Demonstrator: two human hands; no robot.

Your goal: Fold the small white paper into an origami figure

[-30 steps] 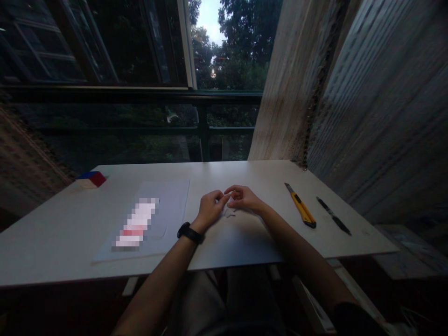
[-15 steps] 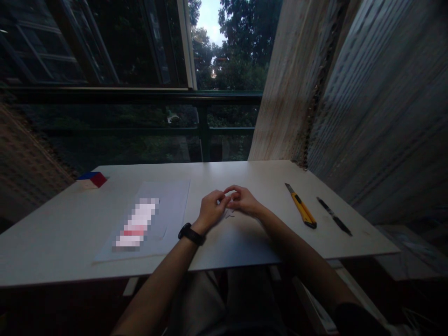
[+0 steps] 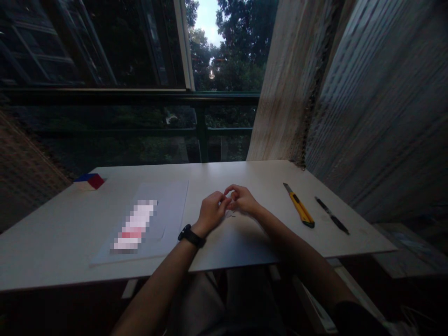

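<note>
My left hand (image 3: 212, 210), with a dark watch on its wrist, and my right hand (image 3: 244, 199) meet above the middle of the white table. Both are closed, thumbs and fingertips pinched together. Between and just below the fingertips shows a small piece of white paper (image 3: 229, 214); the fingers hide most of it, so its full shape is unclear. To the right of my right hand lies a yellow utility knife (image 3: 299, 206) with its blade out. Beyond that is a black pen (image 3: 332, 215).
White paper sheets (image 3: 171, 212) lie left of my hands, with a blurred-out strip over them. A blue, red and white cube (image 3: 88, 182) sits at the table's far left. Behind the white table (image 3: 224, 172) are a window and a curtain (image 3: 268, 93).
My fingers have shifted slightly around the small paper, and less of it shows below them. The whole view has moved a little; the knife, pen, cube and sheets stay put.
</note>
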